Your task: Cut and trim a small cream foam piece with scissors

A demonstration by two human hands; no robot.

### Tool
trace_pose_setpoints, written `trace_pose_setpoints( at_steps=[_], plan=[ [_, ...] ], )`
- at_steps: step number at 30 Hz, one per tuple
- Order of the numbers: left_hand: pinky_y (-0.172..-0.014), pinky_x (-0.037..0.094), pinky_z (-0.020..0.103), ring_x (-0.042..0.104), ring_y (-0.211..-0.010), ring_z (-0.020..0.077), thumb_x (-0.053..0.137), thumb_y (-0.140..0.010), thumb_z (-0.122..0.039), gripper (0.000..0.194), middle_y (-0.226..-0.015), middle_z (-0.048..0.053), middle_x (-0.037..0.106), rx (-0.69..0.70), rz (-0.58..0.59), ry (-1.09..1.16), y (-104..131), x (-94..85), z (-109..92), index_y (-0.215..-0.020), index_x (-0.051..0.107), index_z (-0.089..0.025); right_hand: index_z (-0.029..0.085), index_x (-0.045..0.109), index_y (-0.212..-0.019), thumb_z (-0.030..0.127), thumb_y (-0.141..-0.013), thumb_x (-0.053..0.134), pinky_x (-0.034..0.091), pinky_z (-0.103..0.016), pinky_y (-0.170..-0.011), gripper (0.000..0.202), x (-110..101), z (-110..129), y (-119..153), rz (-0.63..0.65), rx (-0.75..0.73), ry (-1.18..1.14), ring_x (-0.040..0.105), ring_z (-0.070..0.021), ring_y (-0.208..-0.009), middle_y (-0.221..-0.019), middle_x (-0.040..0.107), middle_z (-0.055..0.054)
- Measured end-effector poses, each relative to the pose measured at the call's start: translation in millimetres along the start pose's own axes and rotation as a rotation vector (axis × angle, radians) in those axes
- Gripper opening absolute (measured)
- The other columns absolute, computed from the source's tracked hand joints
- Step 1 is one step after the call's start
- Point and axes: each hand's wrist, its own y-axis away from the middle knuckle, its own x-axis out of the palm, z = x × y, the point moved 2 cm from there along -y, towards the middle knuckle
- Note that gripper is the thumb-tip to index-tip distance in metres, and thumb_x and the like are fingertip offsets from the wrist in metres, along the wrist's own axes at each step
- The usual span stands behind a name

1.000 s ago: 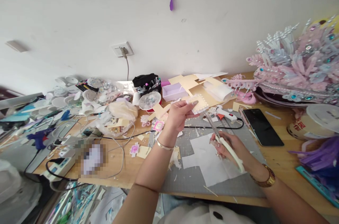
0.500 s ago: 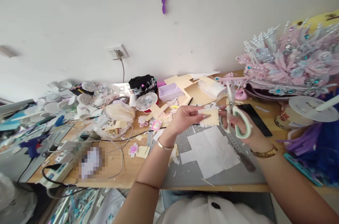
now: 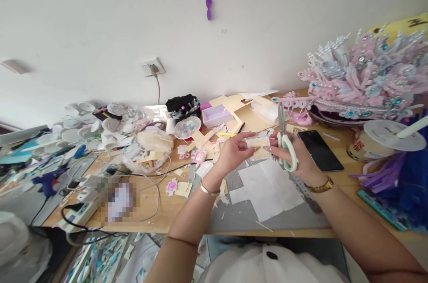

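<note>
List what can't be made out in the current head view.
Head view: card side edges, hidden by left hand and right hand.
Head view: pale item, blurred by pixelation.
Head view: yellow thing, cut off by the right edge, lower part behind the pink headdress.
Head view: wall marks, too small to read.

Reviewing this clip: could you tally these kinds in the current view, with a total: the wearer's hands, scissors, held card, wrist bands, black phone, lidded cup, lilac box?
Hands: 2 (left hand, right hand)
Scissors: 1 pair
Held card: 1
Wrist bands: 2, one per wrist
Black phone: 1
Lidded cup: 1
Lilac box: 1
Total: 9
</note>
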Motion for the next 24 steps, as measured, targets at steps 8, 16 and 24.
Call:
trace_pose_setpoints(
  at_steps=[8, 16, 24],
  plan=[
    [-0.065, 0.052, 0.026, 0.062, -0.068, 0.0131, 0.091, -0.056, -0.051, 0.056, -0.074, 0.001, 0.069, -0.214, 0.086, 0.387, 2.6, 5.1, 20.7, -0.099, 0.078, -0.017, 0.023, 0.060, -0.086, 0.041, -0.054, 0.093, 0.048, -0.027, -0.051, 0.049, 2.9, -13.8, 2.5, 0.003, -0.011, -0.006, 0.056, -0.0127, -0.053, -0.066, 0.064, 0.005],
    [-0.070, 0.053, 0.025, 0.065, -0.073, 0.0121, 0.099, -0.043, -0.045, 0.051, -0.082, 0.007, 0.076, -0.371, 0.041, 0.505, -0.1, 5.7, 46.5, -0.079, 0.080, -0.014, 0.024, 0.058, -0.085, 0.039, -0.056, 0.088, 0.050, -0.029, -0.055, 0.044, 4.3, -24.1, -2.0, 0.043, -0.005, 0.086, 0.059, -0.0157, -0.056, -0.067, 0.066, 0.003],
    [-0.069, 0.059, 0.033, 0.064, -0.067, 0.0142, 0.098, -0.042, -0.048, 0.049, -0.073, 0.005, 0.073, -0.362, -0.012, 0.497, 1.3, 9.9, 55.3, -0.071, 0.078, -0.014, 0.026, 0.057, -0.085, 0.046, -0.056, 0.087, 0.051, -0.030, -0.056, 0.046, 8.8, -24.8, -2.9, 0.050, -0.013, 0.168, 0.063, -0.0190, -0.061, -0.065, 0.067, 0.002]
  ],
)
